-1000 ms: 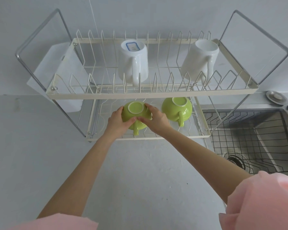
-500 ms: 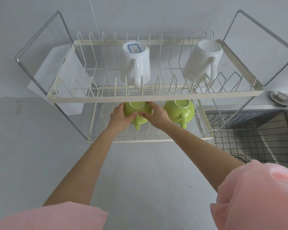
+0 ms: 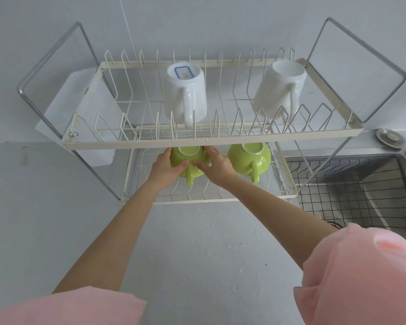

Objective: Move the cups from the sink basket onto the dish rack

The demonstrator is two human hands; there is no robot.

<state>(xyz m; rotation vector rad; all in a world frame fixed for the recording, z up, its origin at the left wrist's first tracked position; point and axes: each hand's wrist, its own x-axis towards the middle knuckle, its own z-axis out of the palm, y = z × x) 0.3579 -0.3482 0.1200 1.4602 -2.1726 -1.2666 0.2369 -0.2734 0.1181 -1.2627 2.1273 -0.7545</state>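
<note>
A two-tier cream wire dish rack point(image 3: 211, 144) stands on the counter. On its lower tier a green cup point(image 3: 189, 158) rests upside down, handle toward me. My left hand point(image 3: 165, 167) and my right hand point(image 3: 217, 166) clasp it from both sides. A second green cup point(image 3: 249, 158) sits upside down just to its right. Two white mugs stand inverted on the upper tier, one in the middle point(image 3: 185, 95) and one at the right point(image 3: 279, 87). The black wire sink basket point(image 3: 352, 195) at the right shows no cups.
A white cutting board point(image 3: 89, 106) hangs at the rack's left end. The steel sink point(image 3: 384, 207) lies to the right, with a round metal stopper point(image 3: 390, 138) on the ledge behind it. The upper tier's front rail hides the top of the held cup.
Both hands carried the green cup a little farther back on the lower tier, under the upper rail. The view shifted slightly downward.
</note>
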